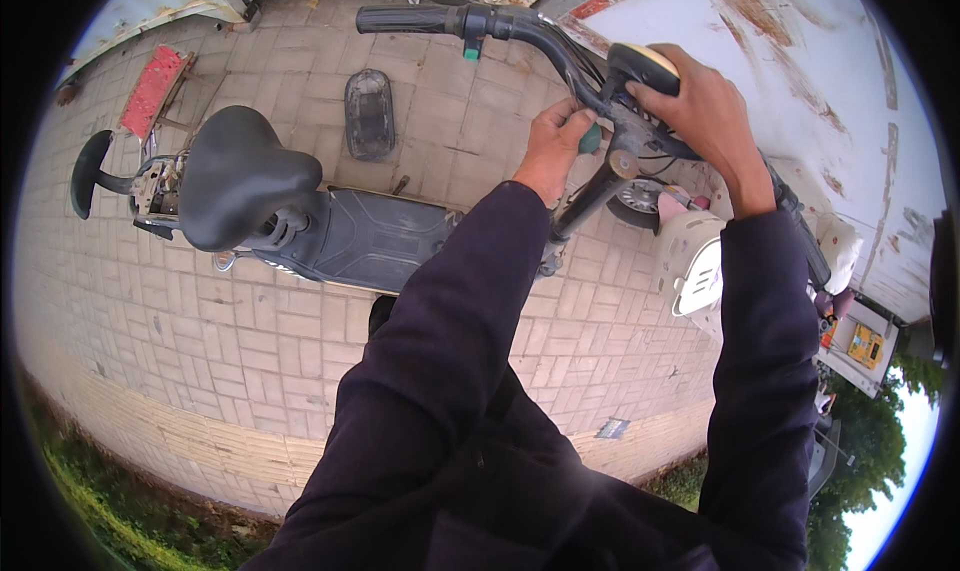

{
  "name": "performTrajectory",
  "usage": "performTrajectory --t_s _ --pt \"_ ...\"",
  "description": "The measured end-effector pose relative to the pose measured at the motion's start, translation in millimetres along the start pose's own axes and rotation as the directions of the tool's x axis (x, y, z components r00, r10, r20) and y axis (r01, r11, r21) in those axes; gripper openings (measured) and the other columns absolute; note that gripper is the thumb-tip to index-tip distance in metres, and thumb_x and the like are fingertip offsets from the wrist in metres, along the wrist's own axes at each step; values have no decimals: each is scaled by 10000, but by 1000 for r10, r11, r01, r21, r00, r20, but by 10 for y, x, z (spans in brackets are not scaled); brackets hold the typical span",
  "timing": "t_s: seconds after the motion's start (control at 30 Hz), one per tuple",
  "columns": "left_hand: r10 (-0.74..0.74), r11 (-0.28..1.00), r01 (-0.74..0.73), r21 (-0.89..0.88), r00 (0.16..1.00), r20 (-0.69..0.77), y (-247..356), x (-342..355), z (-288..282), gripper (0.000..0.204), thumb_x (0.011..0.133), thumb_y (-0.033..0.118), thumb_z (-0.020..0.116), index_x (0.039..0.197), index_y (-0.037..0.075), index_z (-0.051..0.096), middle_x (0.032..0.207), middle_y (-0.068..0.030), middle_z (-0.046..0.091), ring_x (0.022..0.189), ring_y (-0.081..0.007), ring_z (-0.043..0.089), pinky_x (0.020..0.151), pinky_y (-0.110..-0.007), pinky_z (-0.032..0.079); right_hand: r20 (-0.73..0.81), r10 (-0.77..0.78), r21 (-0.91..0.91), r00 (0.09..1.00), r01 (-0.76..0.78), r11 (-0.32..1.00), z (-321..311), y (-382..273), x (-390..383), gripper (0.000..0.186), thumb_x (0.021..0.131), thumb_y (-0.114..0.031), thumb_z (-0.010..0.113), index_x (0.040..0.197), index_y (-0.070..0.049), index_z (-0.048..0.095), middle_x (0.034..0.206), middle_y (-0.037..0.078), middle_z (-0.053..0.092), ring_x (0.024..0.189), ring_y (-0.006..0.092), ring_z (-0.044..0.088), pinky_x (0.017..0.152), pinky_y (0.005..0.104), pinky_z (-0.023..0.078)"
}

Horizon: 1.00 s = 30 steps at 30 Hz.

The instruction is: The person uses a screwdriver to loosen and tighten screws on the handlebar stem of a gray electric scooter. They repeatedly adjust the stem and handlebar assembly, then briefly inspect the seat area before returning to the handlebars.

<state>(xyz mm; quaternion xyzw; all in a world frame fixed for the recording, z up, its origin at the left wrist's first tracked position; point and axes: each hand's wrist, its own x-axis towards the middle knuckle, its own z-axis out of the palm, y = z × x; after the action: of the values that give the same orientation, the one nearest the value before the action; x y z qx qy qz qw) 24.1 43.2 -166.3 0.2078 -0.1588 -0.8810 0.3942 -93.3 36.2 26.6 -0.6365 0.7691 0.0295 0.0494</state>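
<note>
An electric scooter stands in front of me, its black handlebar [545,39] at the top and its steering stem [590,196] below that. At the handlebar's middle, my right hand [705,111] is closed around a dark rounded lamp-like unit [640,69] with a pale rim, thumb on the near side. Just left of the stem top, my left hand [552,151] is closed, thumb and fingers pinched at a green rounded piece [591,139]. What the piece belongs to is hidden. Thin black cables run beside the handlebar close to both hands.
The scooter's black saddle [240,176] and grey footboard [385,233] extend left. A black oblong part [370,114] lies on the paving [270,341]. A red-topped stool [155,91] stands far left. At right are a white basket [690,261] and a rust-stained white panel [790,81].
</note>
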Motion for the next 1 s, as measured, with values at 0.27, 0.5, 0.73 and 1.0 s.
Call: performTrajectory --t_s 0.27,0.5,0.73,1.0 --pt "-57 998 56 -28 997 -45 46 -30 56 213 990 189 638 1123 26 672 967 -53 697 779 -141 661 663 -306 524 30 -81 15 996 80 997 16 121 178 458 810 -346 735 1222 -159 664 958 140 743 901 371 703 819 461 542" --pt "-88 993 84 -77 995 -44 41 -49 66 178 995 178 636 1106 42 665 922 -33 664 794 -142 659 651 -316 525 -156 -223 -118 962 206 971 39 -33 -95 448 864 -322 745 1251 -137 618 999 163 727 905 386 692 755 443 539" --pt "-118 992 115 -44 991 -61 33 23 50 175 995 190 643 1097 48 653 911 -39 667 749 -139 635 640 -323 519 -242 -276 -164 930 242 957 187 97 -55 423 855 -279 760 1206 -104 600 959 136 710 969 357 674 766 440 537" --pt "-102 990 98 -99 994 -33 -6 31 30 186 989 220 660 1092 66 647 897 -25 674 766 -130 639 653 -316 521 -351 500 478 792 -308 823 411 -556 -1138 286 926 -265 760 916 -9 632 841 111 654 788 217 608 704 369 472"
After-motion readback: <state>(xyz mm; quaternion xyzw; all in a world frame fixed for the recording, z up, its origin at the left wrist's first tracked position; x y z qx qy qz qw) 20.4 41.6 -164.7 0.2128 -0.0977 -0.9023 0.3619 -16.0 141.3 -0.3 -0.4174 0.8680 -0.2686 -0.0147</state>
